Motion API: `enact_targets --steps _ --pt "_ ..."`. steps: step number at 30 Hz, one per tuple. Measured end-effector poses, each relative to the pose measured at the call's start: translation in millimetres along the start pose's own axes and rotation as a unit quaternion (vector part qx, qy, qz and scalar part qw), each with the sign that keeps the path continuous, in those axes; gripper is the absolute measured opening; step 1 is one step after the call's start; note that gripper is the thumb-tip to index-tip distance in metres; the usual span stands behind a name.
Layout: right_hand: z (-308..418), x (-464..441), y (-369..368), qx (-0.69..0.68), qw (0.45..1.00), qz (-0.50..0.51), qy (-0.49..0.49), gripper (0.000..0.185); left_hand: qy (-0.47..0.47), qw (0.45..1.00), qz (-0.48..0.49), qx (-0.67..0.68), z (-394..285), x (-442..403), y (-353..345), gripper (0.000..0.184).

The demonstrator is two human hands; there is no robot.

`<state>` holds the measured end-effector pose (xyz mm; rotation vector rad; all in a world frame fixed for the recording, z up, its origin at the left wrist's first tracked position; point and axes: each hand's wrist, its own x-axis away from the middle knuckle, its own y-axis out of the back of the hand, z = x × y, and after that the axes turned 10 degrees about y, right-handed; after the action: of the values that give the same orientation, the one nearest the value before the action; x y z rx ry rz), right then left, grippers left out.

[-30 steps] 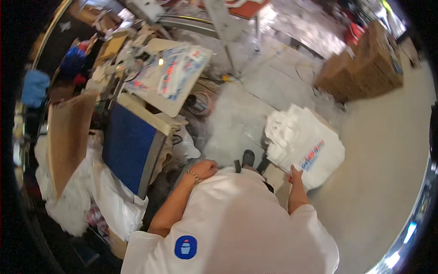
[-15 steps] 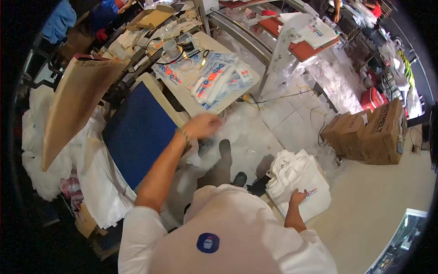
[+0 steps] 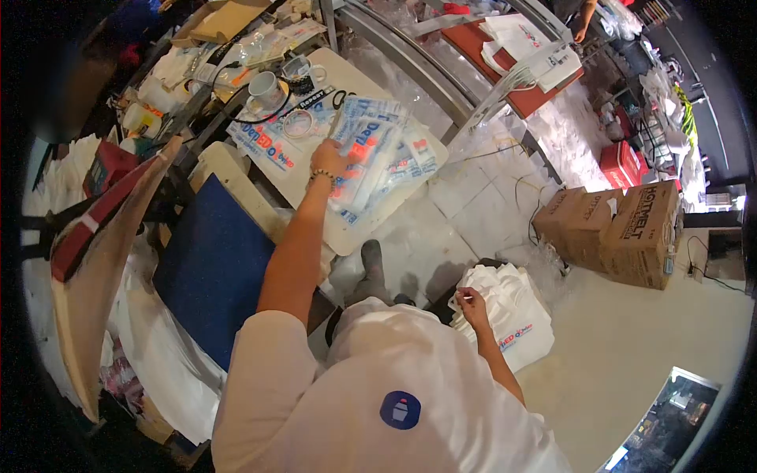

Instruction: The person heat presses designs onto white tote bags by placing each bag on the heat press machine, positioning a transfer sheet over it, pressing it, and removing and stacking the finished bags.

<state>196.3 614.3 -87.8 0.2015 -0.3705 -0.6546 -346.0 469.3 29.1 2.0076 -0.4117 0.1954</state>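
On the cream board [image 3: 344,240], my left hand [image 3: 330,160], with a beaded bracelet at the wrist, has its fingers bent on the edge of a printed plastic sheet [image 3: 371,150]. That sheet lies on a loose pile with blue and red lettering. To the right and lower down, my right hand [image 3: 471,306] pinches the folded upper edge of a stack of white printed bags [image 3: 516,315]. Their blue and red print shows near the lower corner. My fingertips partly hide what they grip there.
A mug [image 3: 265,88], a roll of tape [image 3: 298,123] and scissors [image 3: 342,98] sit on the board's far side. A blue padded platen [image 3: 213,260] is at left, below a raised curved panel [image 3: 110,260]. Cardboard boxes [image 3: 643,236] stand at right. Behind, a metal rail [image 3: 418,67] crosses.
My left hand has reached forward from above the floor onto the printed sheets. My right hand has moved from the bags' printed face to their folded upper edge. The view has shifted.
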Motion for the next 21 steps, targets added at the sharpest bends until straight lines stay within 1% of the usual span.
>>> enact_targets --steps 1,2,3,4,5,7,11,13,14,15,16,18,20,21 --pt "7.8 0.2 -3.0 0.021 0.999 0.028 -0.008 0.03 0.03 0.994 0.003 0.107 6.4 -7.8 -0.7 0.064" --pt "15.9 -4.3 -5.6 0.042 0.997 0.057 -0.011 0.028 0.033 0.994 0.004 0.107 12.1 -17.4 1.1 0.064" --pt "13.9 -9.5 -11.6 0.053 0.997 0.052 0.012 0.026 -0.008 0.993 0.013 0.118 16.8 -23.2 6.5 0.055" --pt "12.3 -8.8 -12.6 0.053 0.997 0.056 0.007 0.026 -0.046 0.991 0.024 0.127 23.2 -24.1 9.3 0.046" --pt "10.9 -15.2 -14.2 0.061 0.995 0.075 0.003 0.025 -0.043 0.991 0.022 0.125 26.1 -26.0 12.4 0.046" --pt "26.2 -33.3 -15.9 0.062 0.993 0.102 0.003 0.025 -0.05 0.991 0.026 0.124 28.2 -28.4 17.0 0.032" --pt "61.8 -69.8 -33.8 0.046 0.995 0.087 0.002 0.025 -0.06 0.985 0.027 0.158 35.5 -34.3 28.6 0.028" --pt "92.8 -97.1 -44.9 0.062 0.987 0.14 0.049 0.025 -0.095 0.947 0.066 0.301 40.9 -43.7 31.3 0.023" --pt "111.2 -108.9 -53.6 0.056 0.988 0.137 0.051 0.025 -0.1 0.948 0.064 0.296 35.2 -42.2 40.9 0.023" --pt "131.2 -118.5 -63.8 0.059 0.985 0.136 0.089 0.025 -0.089 0.902 0.1 0.411 25.0 -33.4 53.7 0.023" --pt "153.1 -130.2 -73.3 0.063 0.98 0.135 0.128 0.025 -0.078 0.84 0.134 0.52 15.4 -27.2 66.3 0.023" --pt "198.9 -152.7 -89.3 0.043 0.977 0.171 0.124 0.029 -0.075 0.834 0.147 0.526 3.1 -21.1 88.3 0.024" --pt "235.2 -174.6 -109.8 0.016 0.968 0.174 0.182 0.03 -0.073 0.827 0.16 0.533 -6.1 -16.2 98.3 0.026" --pt "250.0 -182.9 -119.1 0.013 0.968 0.171 0.185 0.03 -0.083 0.817 0.154 0.549 -10.2 -13.1 99.8 0.024"
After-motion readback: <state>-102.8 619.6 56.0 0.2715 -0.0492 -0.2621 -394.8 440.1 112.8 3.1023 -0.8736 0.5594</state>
